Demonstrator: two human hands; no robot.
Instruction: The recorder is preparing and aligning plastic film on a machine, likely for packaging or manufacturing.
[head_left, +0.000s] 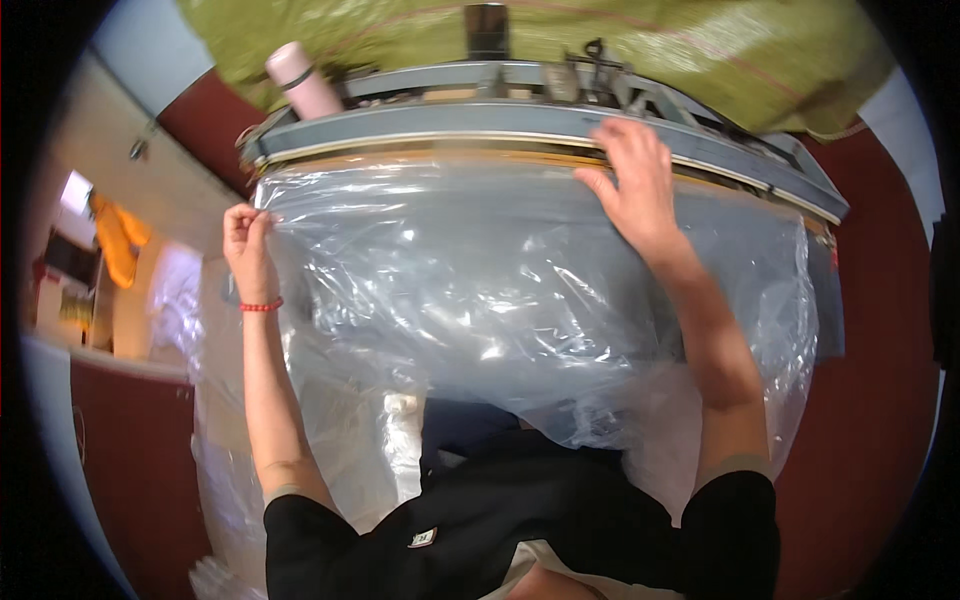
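Note:
A wide sheet of clear plastic film (470,270) lies wrinkled and shiny over a grey surface and hangs down toward my body. At its far left corner my left hand (248,235) is closed, with the film's edge pinched between thumb and fingers. My right hand (640,180) is open, fingers apart, over the right part of the film. Its fingertips reach the long grey metal bar (420,128) of a machine along the film's far edge. Whether they touch the bar, I cannot tell.
Behind the bar stand a pink bottle (303,82) and several small metal parts (600,80). A yellow-green woven sheet (700,50) covers the back. More clear film (225,450) hangs at the left, near an open doorway with an orange item (120,240). Dark red floor (870,400) shows at right.

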